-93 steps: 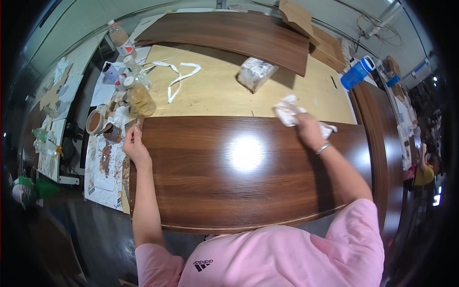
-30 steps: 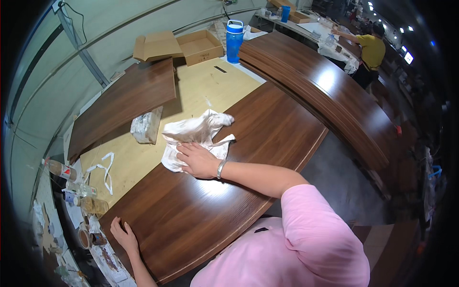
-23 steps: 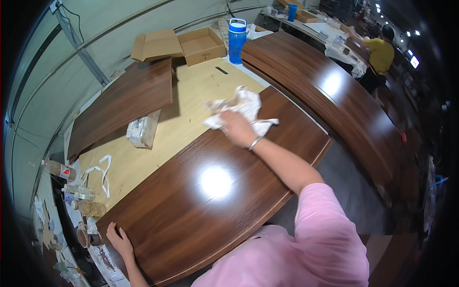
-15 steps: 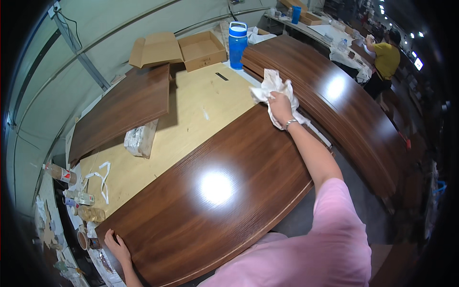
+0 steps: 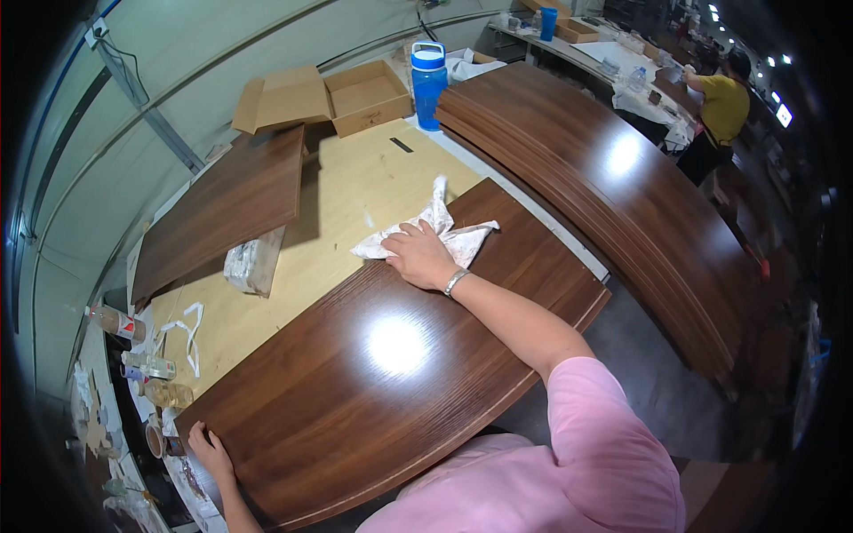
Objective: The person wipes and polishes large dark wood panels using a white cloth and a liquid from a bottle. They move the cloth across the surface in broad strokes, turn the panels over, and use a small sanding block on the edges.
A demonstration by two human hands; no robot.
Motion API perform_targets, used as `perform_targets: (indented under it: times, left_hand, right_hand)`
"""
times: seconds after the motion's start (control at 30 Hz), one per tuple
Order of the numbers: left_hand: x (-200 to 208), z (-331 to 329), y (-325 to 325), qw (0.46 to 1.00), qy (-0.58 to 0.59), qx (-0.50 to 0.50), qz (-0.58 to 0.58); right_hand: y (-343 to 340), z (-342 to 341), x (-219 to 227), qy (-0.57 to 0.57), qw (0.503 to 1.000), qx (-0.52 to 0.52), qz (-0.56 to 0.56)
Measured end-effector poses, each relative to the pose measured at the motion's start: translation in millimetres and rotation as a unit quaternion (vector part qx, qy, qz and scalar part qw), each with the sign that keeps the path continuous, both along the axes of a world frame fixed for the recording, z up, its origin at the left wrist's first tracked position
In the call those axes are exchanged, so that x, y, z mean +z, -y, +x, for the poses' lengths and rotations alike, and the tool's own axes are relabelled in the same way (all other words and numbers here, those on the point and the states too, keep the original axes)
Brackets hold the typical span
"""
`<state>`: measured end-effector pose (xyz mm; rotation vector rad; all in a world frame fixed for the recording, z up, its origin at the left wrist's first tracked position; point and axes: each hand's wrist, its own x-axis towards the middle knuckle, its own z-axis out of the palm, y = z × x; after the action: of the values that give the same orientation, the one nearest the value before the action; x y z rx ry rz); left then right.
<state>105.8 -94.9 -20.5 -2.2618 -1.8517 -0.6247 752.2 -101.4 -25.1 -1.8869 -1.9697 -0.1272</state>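
A curved dark wood panel [image 5: 391, 373] with a glossy finish lies on the light workbench [image 5: 355, 186]. My right hand [image 5: 418, 256] presses a crumpled white cloth [image 5: 440, 233] flat against the panel's far edge. My left hand [image 5: 209, 449] rests at the panel's near left corner, fingers spread on the wood, holding nothing.
A stack of similar curved panels [image 5: 604, 178] lies to the right. Another dark board [image 5: 222, 209] leans at the back left, a plastic-wrapped bundle [image 5: 253, 265] under it. Open cardboard boxes [image 5: 329, 93], a blue jug [image 5: 428, 75], bottles [image 5: 147, 364] at left. A person in yellow [image 5: 721, 111] stands far right.
My right hand has swept the cloth along the panel, out to its far end and back toward the middle. My left hand stayed at the near corner.
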Motion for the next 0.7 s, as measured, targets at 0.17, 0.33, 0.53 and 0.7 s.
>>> perform_targets:
  times: [0.17, 0.33, 0.53, 0.7]
  left_hand:
    - [11.2, -13.7, 11.9, 0.996, 0.069, 0.045, 0.014]
    - [53.1, 50.0, 1.7, 0.993, 0.077, 0.086, -0.003]
    - [6.3, 16.5, -0.6, 0.992, 0.053, 0.064, 0.093]
    - [-5.0, 2.4, 17.1, 0.99, 0.023, 0.115, 0.082]
  right_hand:
    - [-25.5, 73.0, -9.5, 0.045, 0.997, -0.059, -0.002]
    - [1.9, 216.0, -72.8, 0.006, 0.993, -0.12, -0.017]
    - [-69.7, 103.1, -107.4, -0.042, 0.998, 0.021, -0.048]
    - [-76.5, -177.0, -42.7, -0.147, 0.967, 0.187, -0.088]
